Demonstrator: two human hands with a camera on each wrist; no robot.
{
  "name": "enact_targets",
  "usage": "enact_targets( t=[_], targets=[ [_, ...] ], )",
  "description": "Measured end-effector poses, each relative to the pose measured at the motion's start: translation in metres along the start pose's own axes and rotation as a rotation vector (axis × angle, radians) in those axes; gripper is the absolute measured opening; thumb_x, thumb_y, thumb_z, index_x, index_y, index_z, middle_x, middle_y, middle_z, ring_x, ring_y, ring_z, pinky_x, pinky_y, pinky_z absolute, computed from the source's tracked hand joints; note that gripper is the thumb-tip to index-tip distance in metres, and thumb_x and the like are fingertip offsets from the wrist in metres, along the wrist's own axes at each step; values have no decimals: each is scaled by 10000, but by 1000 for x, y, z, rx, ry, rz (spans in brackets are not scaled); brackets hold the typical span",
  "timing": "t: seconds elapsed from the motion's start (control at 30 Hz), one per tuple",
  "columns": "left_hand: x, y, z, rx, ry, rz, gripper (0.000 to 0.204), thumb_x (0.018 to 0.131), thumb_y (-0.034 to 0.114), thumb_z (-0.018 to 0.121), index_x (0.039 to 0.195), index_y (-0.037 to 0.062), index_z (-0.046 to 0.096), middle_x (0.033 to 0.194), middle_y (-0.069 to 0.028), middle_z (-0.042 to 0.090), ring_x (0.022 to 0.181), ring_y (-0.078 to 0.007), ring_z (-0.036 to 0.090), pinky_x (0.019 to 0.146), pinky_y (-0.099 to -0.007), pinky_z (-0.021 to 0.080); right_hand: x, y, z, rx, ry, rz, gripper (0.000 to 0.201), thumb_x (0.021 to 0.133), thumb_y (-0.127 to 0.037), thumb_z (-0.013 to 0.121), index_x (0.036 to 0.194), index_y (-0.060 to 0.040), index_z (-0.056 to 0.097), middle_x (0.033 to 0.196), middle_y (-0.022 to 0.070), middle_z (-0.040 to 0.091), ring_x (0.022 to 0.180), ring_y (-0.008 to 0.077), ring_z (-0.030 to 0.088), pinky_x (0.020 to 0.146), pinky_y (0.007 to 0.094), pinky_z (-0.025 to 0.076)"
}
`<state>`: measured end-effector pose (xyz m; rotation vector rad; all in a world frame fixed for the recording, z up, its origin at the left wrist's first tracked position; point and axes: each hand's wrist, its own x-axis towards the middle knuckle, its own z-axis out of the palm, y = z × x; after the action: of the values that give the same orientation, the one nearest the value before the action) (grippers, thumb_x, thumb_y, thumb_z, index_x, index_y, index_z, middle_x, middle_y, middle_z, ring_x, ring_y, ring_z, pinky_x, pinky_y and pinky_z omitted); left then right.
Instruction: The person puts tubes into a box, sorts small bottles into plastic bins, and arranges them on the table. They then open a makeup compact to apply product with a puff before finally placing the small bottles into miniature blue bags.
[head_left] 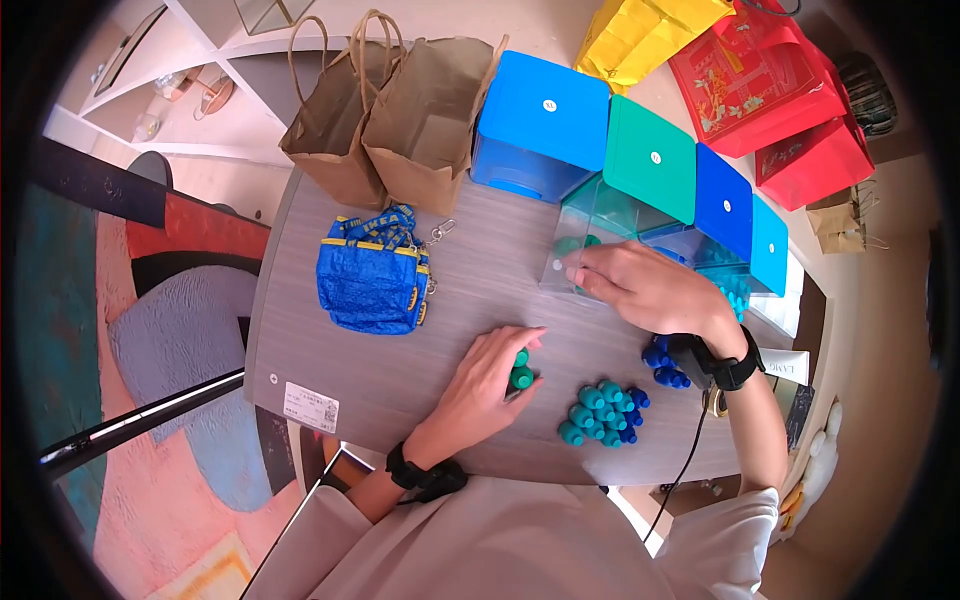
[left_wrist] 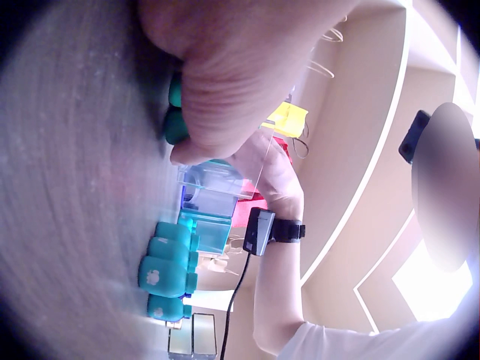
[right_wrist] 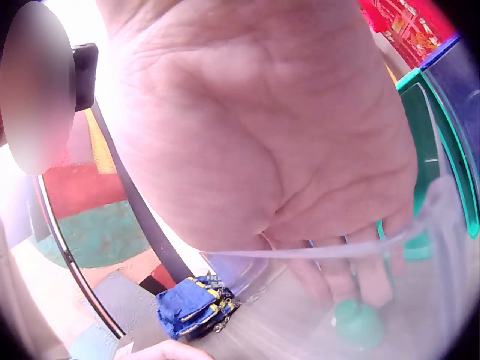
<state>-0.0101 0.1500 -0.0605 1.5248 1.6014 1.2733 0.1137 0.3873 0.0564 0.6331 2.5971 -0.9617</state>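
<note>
"While the right hand (head_left: 655, 290) is inside the green bin (head_left: 652, 160), is anything gripped?"

"Cannot be told; knocks should be avoided. On the bin's near side, two bottles (head_left: 521, 378) are clasped by the left hand (head_left: 478, 388)."

Home-like room, colourful rug (head_left: 150, 430), white shelving (head_left: 195, 152), wood-grain table (head_left: 480, 265)

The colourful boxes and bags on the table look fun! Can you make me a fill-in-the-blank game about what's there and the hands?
1. The right hand is at a clear box whose lid is ____.
2. The left hand has a ____ band at its wrist.
3. The small blue bag has ____ trim.
4. The two paper bags with handles are ____.

Missing words: green; black; yellow; brown.
</note>
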Motion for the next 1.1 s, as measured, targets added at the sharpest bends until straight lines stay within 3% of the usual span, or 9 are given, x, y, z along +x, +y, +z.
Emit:
enact_targets(
  t=[0.1, 0.27, 0.4, 0.47, 0.6, 0.67, 0.87, 0.97, 1.1],
  targets=[
    [0, 1, 0, 2, 0, 0, 697, 859, 9, 850, 1488, 72, 557, 1254, -118, 688, 1162, -333, 664, 1033, -454, 510, 2, -4, -3, 9, -60, 44, 455, 1164, -327, 514, 1339, 66, 662, 1214, 296, 715, 1228, 485, 651, 1075, 514, 516],
    [0, 1, -1, 4, 4, 4, 692, 865, 14, 848, 1489, 70, 555, 1248, -119, 688, 1160, -333, 665, 1033, -455, 511, -1, 4, 0, -90, 13, 38, 536, 1163, -339, 508, 1441, 115, 567, 1485, 329, 585, 1401, 486, 558, 1170, 502, 467],
    [-1, 0, 0, -2, 4, 2, 698, 866, 14, 848, 1496, 70, 551, 1245, -119, 688, 1162, -333, 664, 1033, -456, 509, -2, 18, 10, -87, 102, -23, 547, 1167, -324, 488, 1499, 108, 533, 1553, 332, 547, 1455, 486, 520, 1198, 488, 455],
    [-1, 0, 0, -4, 3, 3, 702, 866, 14, 848, 1499, 70, 549, 1245, -120, 688, 1162, -333, 664, 1033, -455, 508, -3, 16, 6, -24, 4, 60, 592, 1160, -280, 502, 1633, 66, 419, 1661, 328, 462, 1600, 436, 381, 1327, 451, 310],
    [-1, 0, -1, -5, 1, -1, 697, 866, 13, 848, 1496, 70, 557, 1254, -123, 688, 1162, -335, 662, 1032, -454, 507, -11, 4, -9, 8, 74, 2, 471, 1128, -189, 542, 1538, 43, 554, 1597, 291, 544, 1507, 432, 497, 1253, 466, 399],
    [0, 0, -1, -3, 0, 2, 694, 865, 12, 848, 1494, 70, 560, 1258, -125, 688, 1162, -337, 661, 1032, -453, 507, -15, -13, -24, -32, 12, -14, 324, 1099, -120, 572, 1360, 38, 682, 1400, 242, 683, 1307, 430, 628, 1124, 481, 482],
    [0, 0, -1, 5, -11, 5, 703, 854, 5, 854, 1492, 77, 566, 1266, -121, 688, 1169, -341, 656, 1036, -455, 506, -18, -9, -11, 4, -65, -50, 359, 1152, -235, 504, 1198, 54, 712, 1092, 226, 733, 1080, 448, 669, 1002, 466, 515],
    [-1, 0, -2, 5, -17, -5, 711, 848, -2, 856, 1492, 81, 565, 1267, -119, 688, 1171, -341, 655, 1038, -457, 506, -11, -22, -25, 5, -245, 99, 479, 1182, -354, 461, 1208, 53, 712, 1143, 251, 731, 1102, 448, 668, 1006, 482, 509],
    [0, 1, -2, 0, -14, -5, 718, 843, -10, 856, 1493, 81, 565, 1267, -117, 686, 1171, -340, 656, 1037, -458, 507, -8, -28, -28, -58, -291, 213, 562, 1187, -442, 449, 1284, 44, 714, 1234, 259, 741, 1177, 458, 666, 1047, 484, 509]
  ],
)
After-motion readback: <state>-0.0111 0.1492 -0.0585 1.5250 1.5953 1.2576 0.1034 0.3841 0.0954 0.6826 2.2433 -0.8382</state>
